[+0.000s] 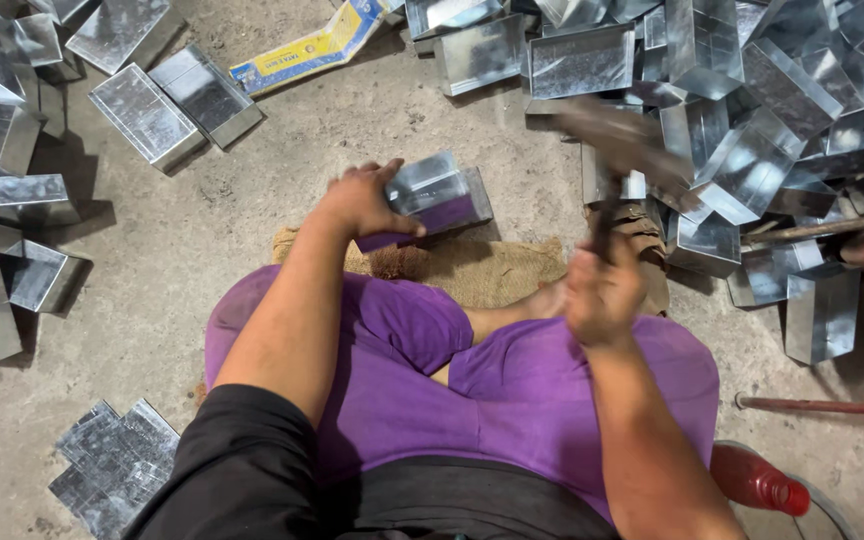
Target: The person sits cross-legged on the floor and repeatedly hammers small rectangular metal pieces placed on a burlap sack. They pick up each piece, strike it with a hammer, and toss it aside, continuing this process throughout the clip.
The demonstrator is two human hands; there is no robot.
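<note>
Sitting cross-legged on a concrete floor (152,330) in purple trousers, looking straight down at the lap. Left hand (362,200) out at about 11 o'clock from the knees, fingers wrapped over the near corner of a small galvanized sheet-metal box (437,195), thumb along its front side, box resting on a brown burlap mat (492,270) spread just ahead of the legs. Purple reflection showing on the box's shiny front face. Right hand (602,295) over at roughly 1 o'clock, fingers closed round the handle of a hammer (617,150), head of it blurred and raised up above and to the right of the box, not touching it. Big jumbled heap of the same metal boxes (752,130) filling the 1 to 3 o'clock area, tipped every which way. More boxes (2,200) laid out along the left edge from 9 to 11 o'clock, two of them side by side near the top. Flat cut sheet blanks (117,465) stacked at 8 o'clock beside the hip. Yellow and blue cardboard strip (307,48) lying at 12 o'clock. Red plastic bottle (757,482) down at 4 o'clock, a thin metal rod (822,406) on the floor just above it, well apart from the box being held.
</note>
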